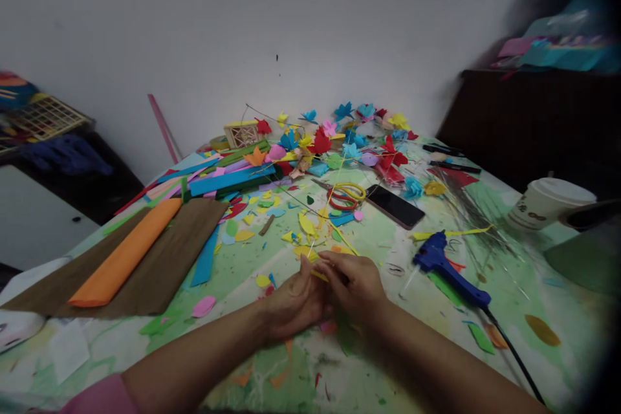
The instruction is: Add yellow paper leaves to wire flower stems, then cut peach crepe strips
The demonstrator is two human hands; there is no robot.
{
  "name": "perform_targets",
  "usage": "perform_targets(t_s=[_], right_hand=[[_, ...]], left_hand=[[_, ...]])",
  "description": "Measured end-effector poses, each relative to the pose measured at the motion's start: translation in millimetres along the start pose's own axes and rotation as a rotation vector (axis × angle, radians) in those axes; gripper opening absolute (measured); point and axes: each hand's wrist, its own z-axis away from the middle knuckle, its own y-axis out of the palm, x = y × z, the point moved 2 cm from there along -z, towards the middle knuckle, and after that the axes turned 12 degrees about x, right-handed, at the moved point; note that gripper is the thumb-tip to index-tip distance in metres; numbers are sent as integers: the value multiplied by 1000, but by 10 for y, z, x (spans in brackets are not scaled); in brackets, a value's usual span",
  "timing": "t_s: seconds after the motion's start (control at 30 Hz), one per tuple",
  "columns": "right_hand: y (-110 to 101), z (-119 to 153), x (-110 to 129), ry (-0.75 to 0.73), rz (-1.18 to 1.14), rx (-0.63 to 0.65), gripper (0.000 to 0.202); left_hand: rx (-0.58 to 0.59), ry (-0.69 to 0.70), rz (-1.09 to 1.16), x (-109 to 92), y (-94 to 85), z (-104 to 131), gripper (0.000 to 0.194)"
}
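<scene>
Our left hand and right hand are pinched nearly closed on a thin yellow paper strip, lower centre of frame; probably light, soft, tearable, so we'd hold it gently, fingertips only.

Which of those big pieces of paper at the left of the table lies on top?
The orange paper. It lies over the brown paper, which shows on both sides of it.

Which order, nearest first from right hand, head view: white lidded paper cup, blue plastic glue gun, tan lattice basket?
1. Blue plastic glue gun: just right.
2. White lidded paper cup: farther right.
3. Tan lattice basket: far left, farther back.
</scene>
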Motion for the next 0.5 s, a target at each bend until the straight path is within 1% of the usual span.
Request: perform_targets(t_s=[0.07,0.23,0.4,0.5], right_hand=[[8,3,5,-35,31,15,23],[14,8,23,-67,70,79,25],[7,0,28,-115,68,77,26],[12,-7,20,-96,49,85,26]], left_hand=[[24,-8,-20,17,13,-4,63],[11,-33,-42,33,19,-5,60],[17,-41,-40,32,20,-2,59],[8,-19,-14,28,28,-5,57]])
